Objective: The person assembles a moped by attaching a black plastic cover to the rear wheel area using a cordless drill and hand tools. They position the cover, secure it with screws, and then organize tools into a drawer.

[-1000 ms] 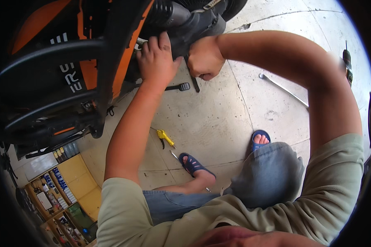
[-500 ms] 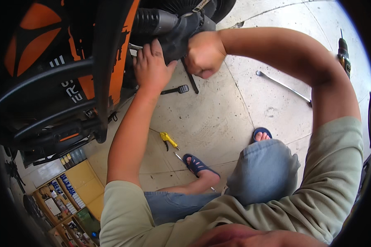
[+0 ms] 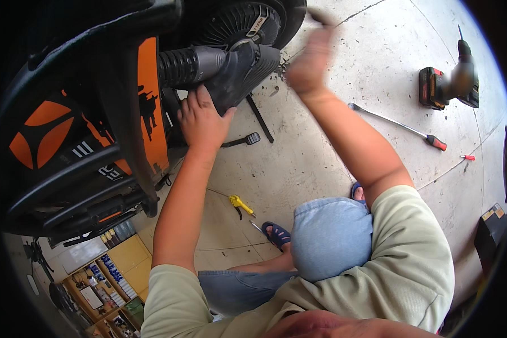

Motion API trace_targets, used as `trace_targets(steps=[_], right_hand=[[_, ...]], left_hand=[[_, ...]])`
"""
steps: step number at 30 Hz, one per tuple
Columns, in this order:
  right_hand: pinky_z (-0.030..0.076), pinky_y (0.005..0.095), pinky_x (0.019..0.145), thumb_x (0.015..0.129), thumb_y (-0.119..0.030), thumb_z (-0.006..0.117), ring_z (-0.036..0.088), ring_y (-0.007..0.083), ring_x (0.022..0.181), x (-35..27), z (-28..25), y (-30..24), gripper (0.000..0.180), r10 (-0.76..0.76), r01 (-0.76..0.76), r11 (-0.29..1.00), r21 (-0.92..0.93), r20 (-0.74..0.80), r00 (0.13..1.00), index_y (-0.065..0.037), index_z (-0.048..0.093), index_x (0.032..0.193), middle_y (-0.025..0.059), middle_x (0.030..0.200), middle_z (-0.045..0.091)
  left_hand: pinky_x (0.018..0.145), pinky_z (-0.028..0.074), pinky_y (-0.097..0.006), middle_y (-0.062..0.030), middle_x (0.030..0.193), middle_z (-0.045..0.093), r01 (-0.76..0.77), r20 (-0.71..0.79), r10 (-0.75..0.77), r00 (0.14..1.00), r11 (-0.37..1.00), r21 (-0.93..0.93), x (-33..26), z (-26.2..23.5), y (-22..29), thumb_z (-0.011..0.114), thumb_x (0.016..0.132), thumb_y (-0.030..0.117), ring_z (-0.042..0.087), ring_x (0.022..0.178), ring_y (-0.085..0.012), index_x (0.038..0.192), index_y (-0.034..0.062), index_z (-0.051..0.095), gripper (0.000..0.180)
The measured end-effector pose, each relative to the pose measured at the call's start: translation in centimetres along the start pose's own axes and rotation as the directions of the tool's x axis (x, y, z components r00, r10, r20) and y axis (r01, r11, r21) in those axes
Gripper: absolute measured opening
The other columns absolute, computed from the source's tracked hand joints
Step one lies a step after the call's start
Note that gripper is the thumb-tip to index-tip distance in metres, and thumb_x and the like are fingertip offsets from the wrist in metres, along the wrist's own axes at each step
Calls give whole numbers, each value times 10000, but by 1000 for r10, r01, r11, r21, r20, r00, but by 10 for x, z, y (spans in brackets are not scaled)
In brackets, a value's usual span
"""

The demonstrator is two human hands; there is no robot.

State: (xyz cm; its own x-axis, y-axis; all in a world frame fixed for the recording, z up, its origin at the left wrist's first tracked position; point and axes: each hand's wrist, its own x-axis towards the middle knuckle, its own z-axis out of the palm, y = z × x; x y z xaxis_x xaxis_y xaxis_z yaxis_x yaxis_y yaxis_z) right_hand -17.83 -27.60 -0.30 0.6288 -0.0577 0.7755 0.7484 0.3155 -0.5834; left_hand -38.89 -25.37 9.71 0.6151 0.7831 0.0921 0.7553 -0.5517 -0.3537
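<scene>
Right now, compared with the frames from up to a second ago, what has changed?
The right hand has swung from beside the black cover up and right, near the wheel; it is blurred, so whether it holds anything is unclear. The view shifted, showing more of the drill. Unchanged: the left hand on the cover, the yellow air gun on the floor.

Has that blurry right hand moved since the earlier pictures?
Yes. Judged against the black casing beside the wheel, the right hand has moved up and rightward, from overlapping the casing's lower right edge to beyond its end.
</scene>
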Motion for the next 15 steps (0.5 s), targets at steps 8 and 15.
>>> trace_targets(steps=[8,15], right_hand=[[259,378,1034,895,-469,554,335,327,1203,-33,43,47,616,312,-602,788,133,756,576,-11,379,1267,147,1283,420],[477,370,720,929,-298,549,618,284,850,-54,-1,-4,319,753,-824,551,135,346,560,10,551,1014,169,945,639]], left_hand=[[909,418,-496,-151,1164,515,-56,-61,56,997,998,-3,2,11,-2,826,632,418,510,1082,-331,1248,36,412,836],[949,390,-504,-159,1152,503,-19,-1,19,1000,999,40,-5,6,-4,831,622,443,493,1099,-349,1315,22,381,927]])
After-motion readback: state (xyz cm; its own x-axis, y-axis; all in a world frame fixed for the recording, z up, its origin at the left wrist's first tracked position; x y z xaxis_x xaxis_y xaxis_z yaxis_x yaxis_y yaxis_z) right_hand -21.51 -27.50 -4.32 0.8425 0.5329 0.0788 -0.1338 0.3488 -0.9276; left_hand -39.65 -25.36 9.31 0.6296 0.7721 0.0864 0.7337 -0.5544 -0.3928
